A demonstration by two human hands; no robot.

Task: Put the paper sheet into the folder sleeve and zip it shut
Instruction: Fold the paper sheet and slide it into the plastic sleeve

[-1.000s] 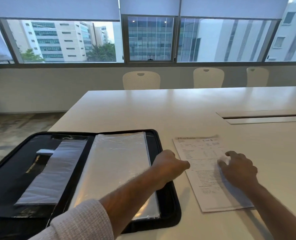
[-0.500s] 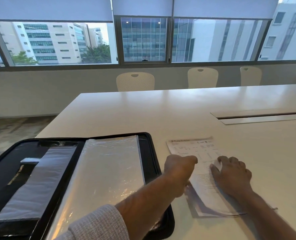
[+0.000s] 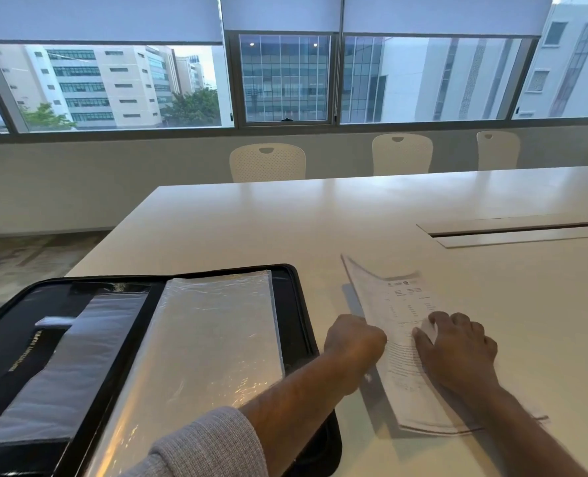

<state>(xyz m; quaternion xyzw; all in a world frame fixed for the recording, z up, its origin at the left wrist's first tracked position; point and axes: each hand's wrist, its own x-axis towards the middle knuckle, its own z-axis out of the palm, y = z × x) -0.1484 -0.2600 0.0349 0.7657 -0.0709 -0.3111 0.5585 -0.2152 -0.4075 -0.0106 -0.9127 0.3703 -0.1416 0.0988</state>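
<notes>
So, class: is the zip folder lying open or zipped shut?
Open. The folder lies spread flat on the table, its clear sleeve facing up, the paper sheet outside it.

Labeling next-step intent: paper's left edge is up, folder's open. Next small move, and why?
Probably lift the paper sheet clear and carry it left toward the clear sleeve: the left hand grips its raised edge, the right hand rests on it, and the folder lies open.
</notes>
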